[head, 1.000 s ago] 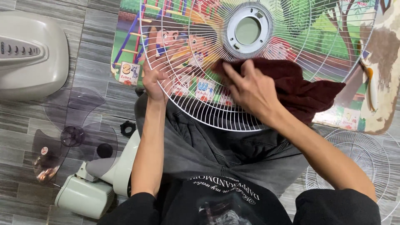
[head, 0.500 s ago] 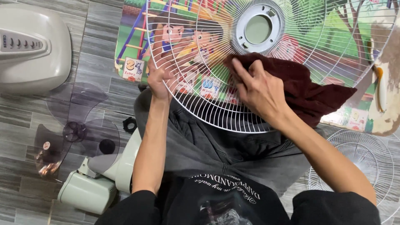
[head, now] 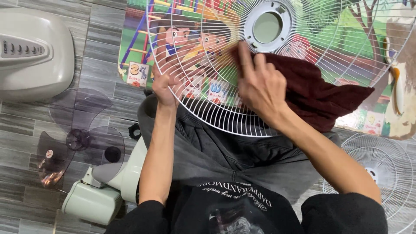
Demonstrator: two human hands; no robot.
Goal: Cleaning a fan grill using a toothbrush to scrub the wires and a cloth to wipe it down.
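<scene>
The white wire fan grille point(head: 277, 65) rests tilted across the person's lap, its lower rim just over the grey trousers and its upper part hanging above the colourful picture mat point(head: 346, 34) on the floor. The left hand point(head: 164, 86) is clamped on the grille's left rim, fingers curled through the wires. The right hand point(head: 260, 84) lies flat, fingers together, pressing a dark red cloth point(head: 320, 95) against the wires just below the grille's round plastic hub point(head: 268, 27); the cloth spreads to the right of the hub and trails over the grille's lower right rim.

To wipe well here, I judge the left-hand grip matters most: a grille this thin flexes and swings, so the rim should be held firm while the cloth pushes. Strokes are best run along the spokes, from hub to rim, so that the cloth does not snag on the crossing rings. Pressure should be moderate, as the wires could bend. Turning the grille bit by bit under the cloth would cover every sector, and the ring around the hub likely gathers the most dust.

Left of the grille, on the grey plank floor, lie a clear fan blade point(head: 78, 138), a pale green motor housing point(head: 104, 190) and a grey fan base point(head: 34, 52). A second wire grille point(head: 381, 173) lies at the lower right.
</scene>
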